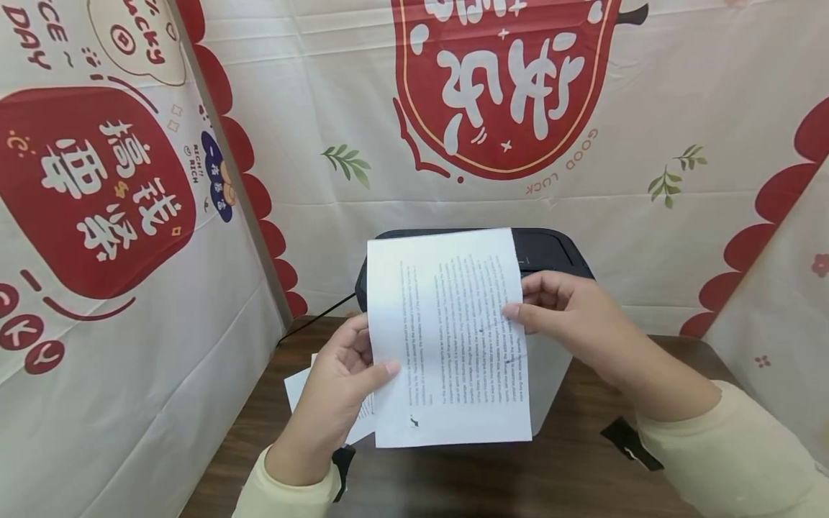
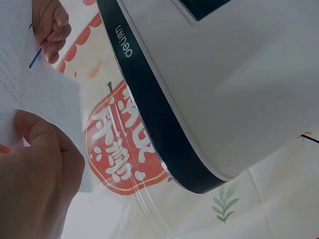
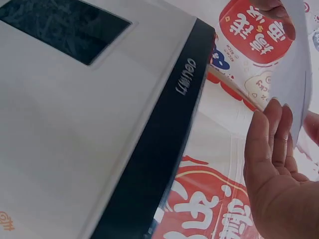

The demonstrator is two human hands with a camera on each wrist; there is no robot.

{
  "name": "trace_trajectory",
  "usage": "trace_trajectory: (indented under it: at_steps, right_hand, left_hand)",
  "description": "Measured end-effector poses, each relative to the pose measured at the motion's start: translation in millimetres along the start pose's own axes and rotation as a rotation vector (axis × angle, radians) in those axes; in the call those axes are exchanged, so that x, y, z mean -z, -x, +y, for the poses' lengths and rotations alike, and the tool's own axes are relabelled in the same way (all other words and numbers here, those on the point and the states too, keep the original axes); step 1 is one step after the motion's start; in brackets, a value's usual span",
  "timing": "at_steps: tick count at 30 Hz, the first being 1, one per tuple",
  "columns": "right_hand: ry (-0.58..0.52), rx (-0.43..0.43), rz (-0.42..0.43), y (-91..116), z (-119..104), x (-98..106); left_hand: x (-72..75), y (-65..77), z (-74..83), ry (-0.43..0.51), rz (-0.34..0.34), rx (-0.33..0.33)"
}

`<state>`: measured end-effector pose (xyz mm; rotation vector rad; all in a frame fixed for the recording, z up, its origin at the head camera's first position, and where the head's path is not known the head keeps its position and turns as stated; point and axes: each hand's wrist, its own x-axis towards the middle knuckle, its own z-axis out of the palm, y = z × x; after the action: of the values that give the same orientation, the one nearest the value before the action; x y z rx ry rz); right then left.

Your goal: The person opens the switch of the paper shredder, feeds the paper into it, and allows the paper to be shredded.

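Observation:
A printed sheet of paper (image 1: 453,338) is held upright, its lines of text running sideways, with small blue pen marks on it. My left hand (image 1: 343,381) pinches its left edge between thumb and fingers. At the right edge, my right hand (image 1: 563,309) grips it, thumb in front and fingers behind. Behind the paper stands a white paper shredder (image 2: 249,89) with a black top (image 1: 550,248), partly hidden by the sheet. A dark window (image 3: 65,30) in its white body shows in the right wrist view.
More loose papers (image 1: 297,388) lie on the brown wooden table (image 1: 466,482), partly behind my left hand. A black cable (image 1: 324,314) runs left from the shredder. White cloth with red prints (image 1: 505,93) hangs behind and at both sides.

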<state>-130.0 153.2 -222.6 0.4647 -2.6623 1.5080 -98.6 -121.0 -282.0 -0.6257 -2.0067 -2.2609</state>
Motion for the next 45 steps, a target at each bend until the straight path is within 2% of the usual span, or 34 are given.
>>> trace_trajectory:
  at_steps: [5,11,19,23,28,32,38,45]
  right_hand:
    - [-0.033,0.022,-0.003,-6.1,-4.1,8.8]
    - [-0.015,0.031,-0.004,-11.5,-6.0,18.3]
    - [-0.029,0.072,0.013,-19.2,-10.2,32.3]
    - [-0.017,0.083,0.002,-22.8,-14.1,41.1]
    - [-0.023,0.147,-0.025,-29.4,-18.6,53.1]
    - [-0.001,0.172,-0.039,-35.7,-26.4,61.0]
    - [0.066,0.159,-0.029,-47.6,-40.5,70.0]
    - [0.122,0.128,-0.013,-61.4,-45.6,77.2]
  left_hand:
    - [-2.4,-10.9,9.4,-0.042,-0.003,0.014]
    - [-3.8,-25.2,19.4,-0.108,-0.023,0.001]
    - [-10.2,-42.9,35.8,-0.208,0.007,0.027]
    - [-11.1,-50.5,46.4,-0.249,-0.006,0.031]
    - [-12.4,-60.8,60.6,-0.286,-0.023,0.017]
    - [-12.8,-69.9,69.6,-0.338,-0.010,0.012]
    - [-12.3,-84.1,82.3,-0.399,0.029,0.007]
    - [-11.3,-105.8,88.2,-0.488,0.051,0.002]
